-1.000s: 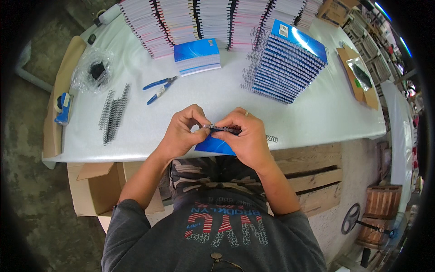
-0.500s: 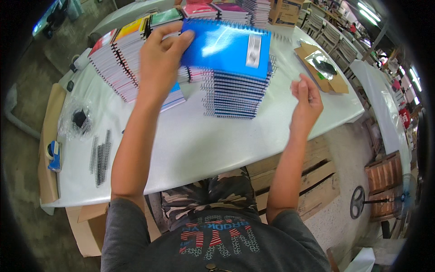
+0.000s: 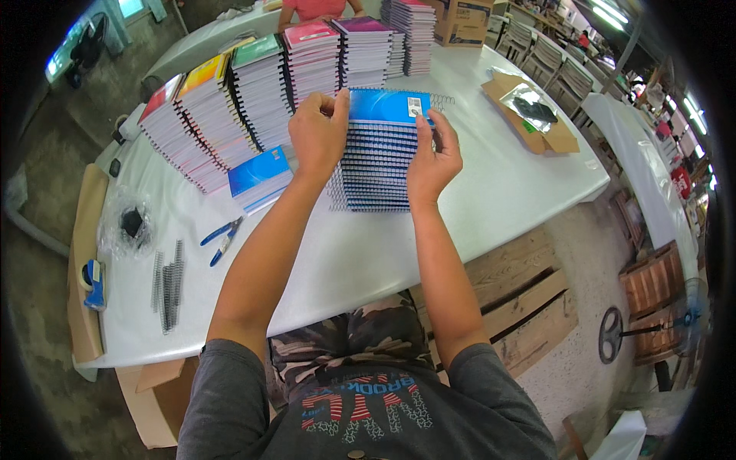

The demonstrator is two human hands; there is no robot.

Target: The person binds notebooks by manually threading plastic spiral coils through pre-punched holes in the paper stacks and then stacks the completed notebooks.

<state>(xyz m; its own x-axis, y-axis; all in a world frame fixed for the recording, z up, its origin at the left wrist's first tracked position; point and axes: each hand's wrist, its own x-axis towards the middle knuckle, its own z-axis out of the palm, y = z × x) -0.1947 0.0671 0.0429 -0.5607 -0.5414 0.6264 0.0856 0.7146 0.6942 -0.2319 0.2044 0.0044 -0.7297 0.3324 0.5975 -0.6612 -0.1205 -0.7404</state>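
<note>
Left hand (image 3: 318, 134) and right hand (image 3: 431, 157) both gripping top blue notebook (image 3: 387, 106) on spiral-bound stack (image 3: 374, 165) (pliers (image 3: 222, 239) at 8 o'clock).

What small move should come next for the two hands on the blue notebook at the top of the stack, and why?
Probably let go and draw both hands back. The blue notebook already lies on the stack of spiral notebooks, with the left hand at its left edge and the right hand at its right, so it looks squared up.

Bright, even daylight — sharp centre; fisheye-bent, dark-rimmed edges.
</note>
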